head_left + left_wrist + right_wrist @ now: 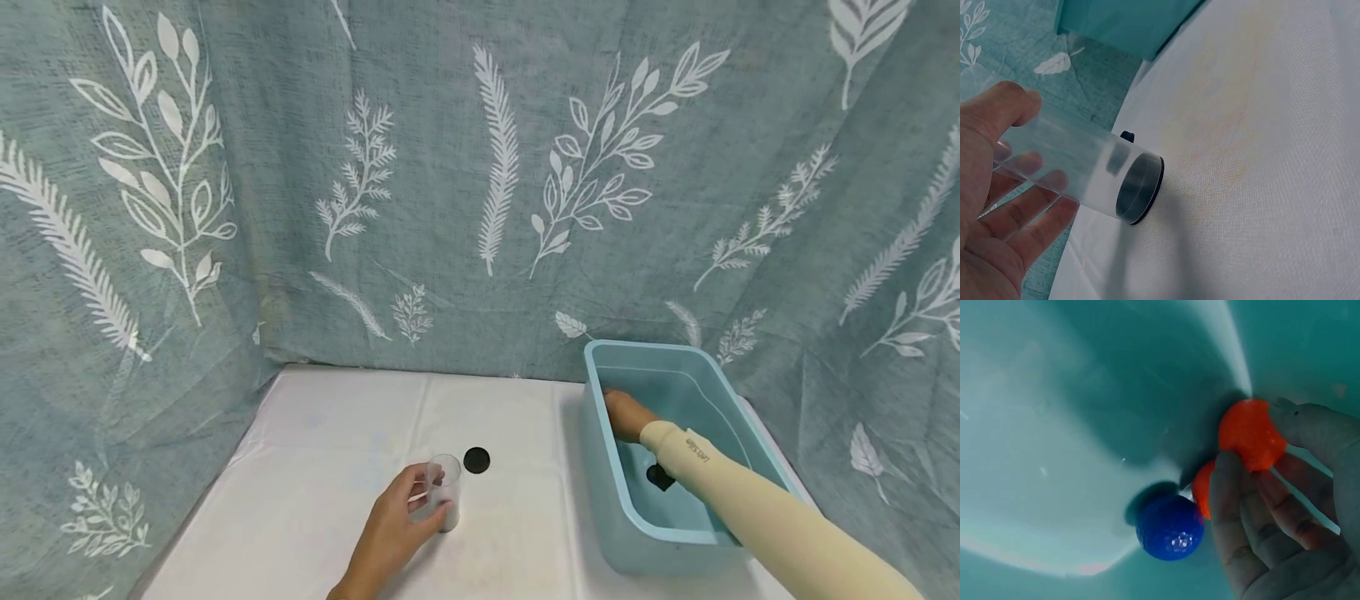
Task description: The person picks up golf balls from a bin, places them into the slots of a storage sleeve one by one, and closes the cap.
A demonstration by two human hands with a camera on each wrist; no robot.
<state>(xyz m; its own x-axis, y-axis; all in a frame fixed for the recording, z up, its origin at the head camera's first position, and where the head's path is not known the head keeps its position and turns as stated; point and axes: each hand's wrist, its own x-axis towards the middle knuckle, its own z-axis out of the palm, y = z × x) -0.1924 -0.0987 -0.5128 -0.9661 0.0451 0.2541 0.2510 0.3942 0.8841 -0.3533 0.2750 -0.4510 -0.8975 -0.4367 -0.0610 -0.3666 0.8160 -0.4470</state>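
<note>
My left hand point(393, 521) grips a clear plastic tube point(1079, 147) with a black base, its thumb on one side and fingers on the other. The tube stands nearly upright, base close to the white cloth, and no contents show inside. Reaching down into a blue bin point(619, 492), my right hand point(628, 414) is partly hidden by the bin's near wall. In the right wrist view its thumb and fingers pinch an orange golf ball point(1250, 432). Another orange ball point(1202, 487) sits partly behind the fingertips. Beside it lies a blue golf ball point(1169, 528).
A black round disc point(476, 460) lies flat on the white cloth point(345, 433), just beyond the tube. Inside the bin, a small black object point(660, 477) rests on the floor below the right forearm. A patterned blue-green curtain point(442, 192) hangs behind the table.
</note>
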